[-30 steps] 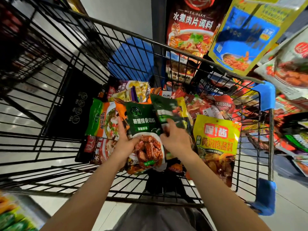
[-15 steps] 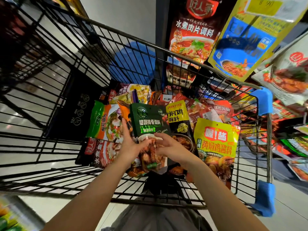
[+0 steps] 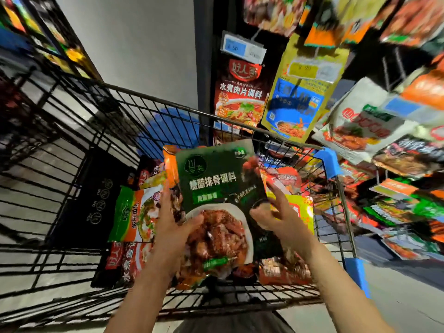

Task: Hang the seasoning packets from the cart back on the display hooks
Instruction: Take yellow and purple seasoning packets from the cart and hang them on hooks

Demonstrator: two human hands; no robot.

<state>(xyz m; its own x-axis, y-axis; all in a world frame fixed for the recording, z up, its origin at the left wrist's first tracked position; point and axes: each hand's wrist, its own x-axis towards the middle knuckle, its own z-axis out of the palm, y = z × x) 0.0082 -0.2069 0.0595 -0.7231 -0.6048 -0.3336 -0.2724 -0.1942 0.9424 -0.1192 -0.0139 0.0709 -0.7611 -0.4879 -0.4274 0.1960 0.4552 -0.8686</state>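
Note:
A dark green seasoning packet with a picture of ribs on a white plate is held up above the black wire cart. My left hand grips its left edge, thumb on the front. My right hand holds the right edge with the thumb on the front and the fingers spread behind. More packets lie in the cart: a green and orange one, a red one and a yellow one. On the display beyond hang a red packet and a yellow and blue packet.
A price tag sticks out above the red hanging packet. Many blurred packets crowd the rack on the right, close to the cart's blue corner guard. A pale wall stands behind the cart.
Both hands have lifted the dark green packet up out of the pile in the cart. The view has tilted upward, showing more of the display rack.

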